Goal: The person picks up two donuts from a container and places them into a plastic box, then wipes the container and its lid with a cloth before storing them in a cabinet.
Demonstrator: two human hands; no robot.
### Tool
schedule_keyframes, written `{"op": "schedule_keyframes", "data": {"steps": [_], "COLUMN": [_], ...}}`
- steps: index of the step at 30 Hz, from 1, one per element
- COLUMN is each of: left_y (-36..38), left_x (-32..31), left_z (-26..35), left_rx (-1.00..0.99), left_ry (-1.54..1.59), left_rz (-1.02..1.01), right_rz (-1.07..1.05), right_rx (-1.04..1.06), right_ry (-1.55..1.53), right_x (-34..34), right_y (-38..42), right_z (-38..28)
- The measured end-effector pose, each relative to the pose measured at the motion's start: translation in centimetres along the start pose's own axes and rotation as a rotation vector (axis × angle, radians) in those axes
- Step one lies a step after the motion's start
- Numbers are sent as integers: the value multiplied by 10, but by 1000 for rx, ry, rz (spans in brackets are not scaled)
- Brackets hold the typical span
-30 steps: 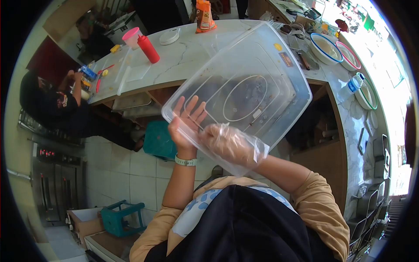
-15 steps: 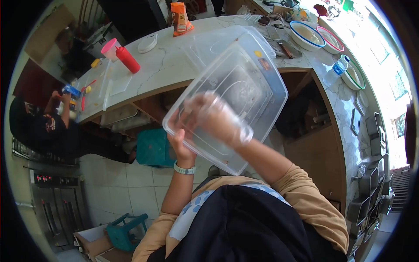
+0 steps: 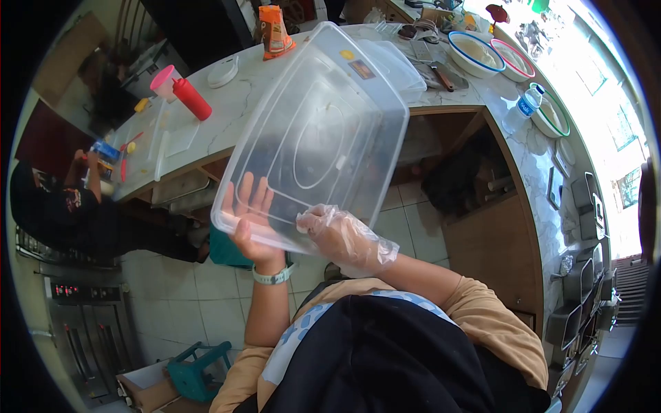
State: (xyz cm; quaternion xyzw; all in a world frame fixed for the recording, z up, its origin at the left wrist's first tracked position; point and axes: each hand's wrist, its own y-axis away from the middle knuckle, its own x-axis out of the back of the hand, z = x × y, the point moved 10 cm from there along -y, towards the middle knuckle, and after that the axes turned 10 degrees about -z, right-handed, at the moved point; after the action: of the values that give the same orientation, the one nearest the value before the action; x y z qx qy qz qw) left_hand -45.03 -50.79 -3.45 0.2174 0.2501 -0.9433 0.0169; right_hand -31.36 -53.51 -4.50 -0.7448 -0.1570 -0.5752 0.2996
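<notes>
A large clear plastic storage box point(image 3: 372, 162) is tilted up in front of me, its inside toward me, with small labels on its far wall. My left hand point(image 3: 258, 241) grips its near left rim; the thumb is over the edge and the fingers show through the plastic. My right hand point(image 3: 351, 241), in a clear plastic glove, is at the box's near side with its fingers curled closed. Whatever those fingers may hold is hidden. On the counter behind lies another clear plastic piece point(image 3: 396, 69), partly covered by the box.
The marble counter point(image 3: 241, 103) holds a red squeeze bottle point(image 3: 193, 100), an orange packet point(image 3: 275, 34), a cleaver point(image 3: 444, 76), rimmed bowls point(image 3: 475, 55) and a water bottle point(image 3: 522, 110). A co-worker point(image 3: 62, 206) stands at left. Teal stools point(image 3: 200, 372) are on the floor.
The box has tilted and shifted left together with my left hand. My right hand has moved down from the middle of the box to its near edge, and its fingers are curled.
</notes>
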Motion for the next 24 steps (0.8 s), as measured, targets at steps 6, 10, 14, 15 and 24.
{"op": "schedule_keyframes", "data": {"steps": [6,10,14,15,24], "left_y": [12,13,16,17,25], "left_x": [7,8,4,7,-15], "left_z": [6,-5,-5,-2,-13], "left_rx": [88,57,81,74,102], "left_ry": [242,237,208,198,187], "left_rz": [-98,-37,-61,-61,-76], "right_rz": [353,63,265,265,327], "right_rx": [-683,-359,63,40,-72], "right_ry": [-523,259,-229,-260,-22], "right_x": [34,40,38,44,64], "right_y": [21,-12,-3,0,-15], "right_z": [217,97,13,24,44]}}
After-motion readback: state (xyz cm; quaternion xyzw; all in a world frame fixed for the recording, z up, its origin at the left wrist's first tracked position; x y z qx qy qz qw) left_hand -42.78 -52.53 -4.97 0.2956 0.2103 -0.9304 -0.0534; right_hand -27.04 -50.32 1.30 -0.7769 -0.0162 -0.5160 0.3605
